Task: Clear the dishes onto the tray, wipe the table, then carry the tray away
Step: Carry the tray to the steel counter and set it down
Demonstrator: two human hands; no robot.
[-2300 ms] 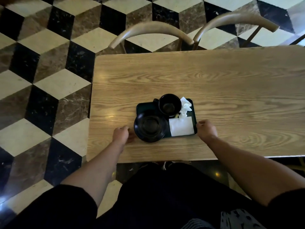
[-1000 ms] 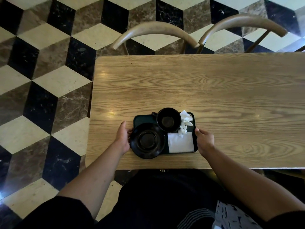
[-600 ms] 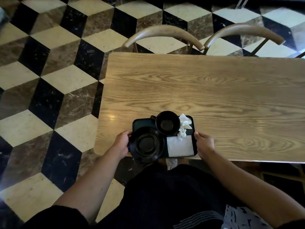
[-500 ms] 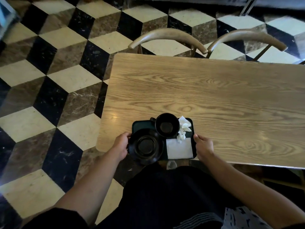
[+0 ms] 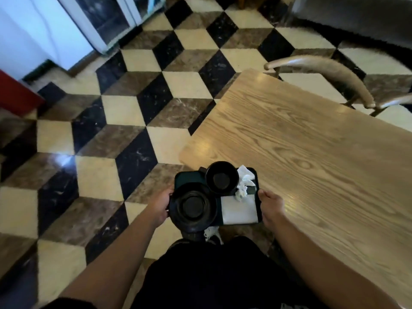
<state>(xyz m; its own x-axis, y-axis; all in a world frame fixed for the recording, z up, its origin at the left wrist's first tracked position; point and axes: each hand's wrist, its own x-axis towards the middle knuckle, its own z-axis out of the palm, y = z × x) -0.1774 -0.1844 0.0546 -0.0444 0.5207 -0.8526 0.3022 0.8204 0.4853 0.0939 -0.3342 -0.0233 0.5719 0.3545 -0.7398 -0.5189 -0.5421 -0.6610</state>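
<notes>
A dark green tray (image 5: 186, 178) hangs in the air in front of me, mostly off the wooden table (image 5: 312, 161), near its left corner. My left hand (image 5: 161, 205) grips the tray's left edge and my right hand (image 5: 270, 202) grips its right edge. On the tray sit a black saucer (image 5: 192, 207) at the near left, a black cup (image 5: 221, 178) behind it, a flat white napkin (image 5: 240, 211) at the near right and a crumpled white tissue (image 5: 244, 182).
The tabletop stretches to the right. Two curved wooden chair backs (image 5: 323, 73) stand at its far side. Black, cream and brown tiled floor (image 5: 124, 134) lies to the left. A white cabinet (image 5: 55, 25) and a red object (image 5: 15, 94) stand at the far left.
Both hands took hold of the tray's edges, lifted it and pulled it off the table's near edge. My view has swung left, so the table now lies to the right.
</notes>
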